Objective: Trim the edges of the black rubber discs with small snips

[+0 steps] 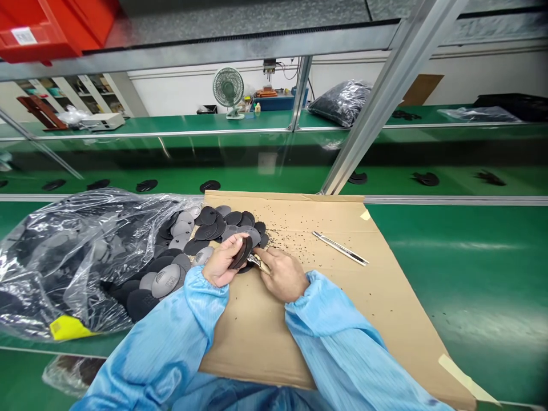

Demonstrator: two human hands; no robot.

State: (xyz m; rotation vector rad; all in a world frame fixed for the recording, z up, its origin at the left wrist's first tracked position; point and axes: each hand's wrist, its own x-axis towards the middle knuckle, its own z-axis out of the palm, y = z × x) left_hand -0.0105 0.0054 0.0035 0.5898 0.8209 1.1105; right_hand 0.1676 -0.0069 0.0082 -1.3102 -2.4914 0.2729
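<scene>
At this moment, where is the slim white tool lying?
In the head view, the slim white tool lies on the cardboard, to the right of the right hand.

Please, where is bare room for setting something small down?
The green table right of the cardboard looks mostly bare; so does the cardboard below the left hand and right hand, between the sleeves. Crowded: discs and plastic bag at left, and black specks between discs and slim white tool.

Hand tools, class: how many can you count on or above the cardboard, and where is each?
2: the pliers-like tool in the right hand, and the slim white tool lying on the cardboard, further right. Others may be hidden under the discs.
</scene>
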